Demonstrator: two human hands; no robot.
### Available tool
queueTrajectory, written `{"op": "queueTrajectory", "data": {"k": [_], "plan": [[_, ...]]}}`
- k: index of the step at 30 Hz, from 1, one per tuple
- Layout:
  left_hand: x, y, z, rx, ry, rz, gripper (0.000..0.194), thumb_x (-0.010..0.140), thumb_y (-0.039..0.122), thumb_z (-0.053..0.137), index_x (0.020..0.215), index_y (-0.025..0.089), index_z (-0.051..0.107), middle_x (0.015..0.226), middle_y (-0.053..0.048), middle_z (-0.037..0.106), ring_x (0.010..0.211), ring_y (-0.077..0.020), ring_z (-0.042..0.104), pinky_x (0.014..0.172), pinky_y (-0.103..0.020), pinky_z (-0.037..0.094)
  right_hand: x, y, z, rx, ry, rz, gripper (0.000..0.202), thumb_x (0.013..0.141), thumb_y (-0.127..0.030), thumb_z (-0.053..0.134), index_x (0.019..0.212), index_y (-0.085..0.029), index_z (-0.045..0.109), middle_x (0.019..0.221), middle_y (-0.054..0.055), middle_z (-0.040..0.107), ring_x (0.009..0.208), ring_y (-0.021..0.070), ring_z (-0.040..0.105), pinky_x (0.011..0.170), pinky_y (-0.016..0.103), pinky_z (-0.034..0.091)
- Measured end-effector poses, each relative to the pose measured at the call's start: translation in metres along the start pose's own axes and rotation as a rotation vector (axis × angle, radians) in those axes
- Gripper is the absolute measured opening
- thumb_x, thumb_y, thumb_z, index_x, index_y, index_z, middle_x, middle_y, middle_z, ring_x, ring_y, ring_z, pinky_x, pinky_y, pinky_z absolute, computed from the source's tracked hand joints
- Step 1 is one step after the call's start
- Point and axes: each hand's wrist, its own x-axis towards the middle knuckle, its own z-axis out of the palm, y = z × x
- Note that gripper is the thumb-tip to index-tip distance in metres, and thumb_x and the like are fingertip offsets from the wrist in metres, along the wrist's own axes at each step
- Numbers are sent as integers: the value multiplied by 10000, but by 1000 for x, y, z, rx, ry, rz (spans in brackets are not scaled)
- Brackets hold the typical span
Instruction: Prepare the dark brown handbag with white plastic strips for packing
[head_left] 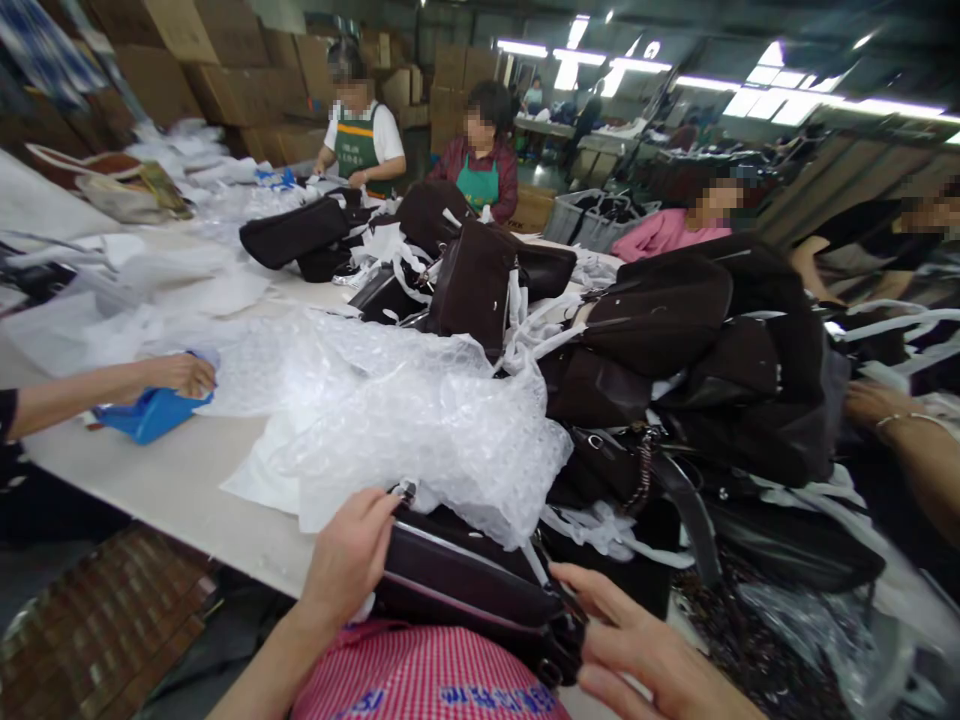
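Dark brown handbag (469, 590) sits at the desk (172, 480) edge under bubble wrap (405, 420), between both hands. Left hand (349, 555) pinches its zipper end; right hand (645, 650) spread, fingers touching its right end.

Dark handbag (480, 590) half under bubble wrap (405, 420)

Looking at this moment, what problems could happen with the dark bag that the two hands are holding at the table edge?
1. The dark bag sits at the edge of the table, steadied only by the left hand and right hand; it might slide off toward the lap.
2. The bubble wrap lies over the bag's top and could catch on its zipper.
3. The pile of dark bags beside it, with loose white straps, may tangle or topple.
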Motion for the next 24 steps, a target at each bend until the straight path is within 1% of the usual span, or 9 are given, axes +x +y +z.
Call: {"op": "queueTrajectory", "data": {"k": [3, 5, 7, 9, 11, 14, 16, 20, 24], "plan": [[22, 58, -3, -179, -246, 269, 221, 977, 154, 442, 1081, 189, 635, 1055, -68, 677, 992, -219, 616, 902, -355, 509, 5, 24, 10, 214, 134, 272, 424, 1012, -492, 365, 1271, -261, 609, 1493, 92, 514, 1294, 230, 556, 1109, 368, 448], [33, 85, 8, -239, -455, 398, 139, 950, 205, 556, 1065, 182, 630, 1049, -59, 672, 1007, -229, 600, 918, -370, 496, 5, 42, 20, 263, 105, 408, 632, 937, -507, 453, 1490, -204, 398, 1491, 138, 507, 1242, 258, 585, 1067, 415, 484], [37, 97, 26, -247, -585, 466, 174, 924, 272, 635, 1073, 183, 627, 1078, -63, 662, 1030, -239, 586, 921, -377, 487, 5, 54, 33, 240, 20, 455, 817, 841, -444, 557, 1551, -158, 270, 1427, 157, 568, 1214, 289, 600, 1004, 434, 520], [36, 99, 45, -241, -633, 467, 208, 922, 297, 649, 1100, 192, 622, 1119, -70, 652, 1051, -245, 575, 920, -382, 475, 7, 58, 46, 148, 45, 389, 715, 830, -348, 552, 1498, -174, 364, 1343, 140, 632, 1222, 297, 594, 1013, 446, 503], [34, 95, 59, -258, -644, 436, 210, 927, 275, 641, 1121, 200, 617, 1139, -68, 652, 1065, -244, 569, 928, -383, 461, 12, 55, 56, 14, 107, 277, 426, 880, -256, 482, 1299, -202, 537, 1265, 130, 661, 1212, 288, 591, 1040, 454, 464], [32, 87, 70, -328, -637, 396, 194, 922, 230, 639, 1113, 198, 626, 1130, -59, 661, 1079, -236, 566, 964, -380, 435, 26, 48, 61, -98, 69, 251, 168, 901, -142, 401, 967, -200, 543, 997, 130, 677, 963, 289, 652, 832, 427, 504], [32, 83, 73, -383, -636, 376, 203, 918, 205, 638, 1120, 197, 629, 1123, -54, 668, 1079, -226, 567, 993, -375, 417, 35, 44, 56, -96, 36, 275, 140, 874, -99, 398, 912, -207, 478, 855, 94, 643, 800, 277, 642, 704, 387, 463], [33, 74, 76, -447, -626, 376, 292, 914, 219, 635, 1204, 198, 603, 1122, -62, 661, 1081, -230, 560, 1046, -405, 384, 50, 32, 33, -26, 7, 230, 211, 800, -74, 476, 934, -228, 421, 818, 24, 602, 777, 241, 620, 687, 336, 386], [32, 69, 75, -469, -578, 411, 461, 924, 238, 610, 1370, 190, 504, 1241, -101, 604, 1182, -253, 501, 1123, -453, 317, 60, 21, 20, 114, 28, 336, 237, 821, -165, 533, 993, -245, 391, 692, -65, 501, 688, 196, 592, 634, 296, 370]]}}
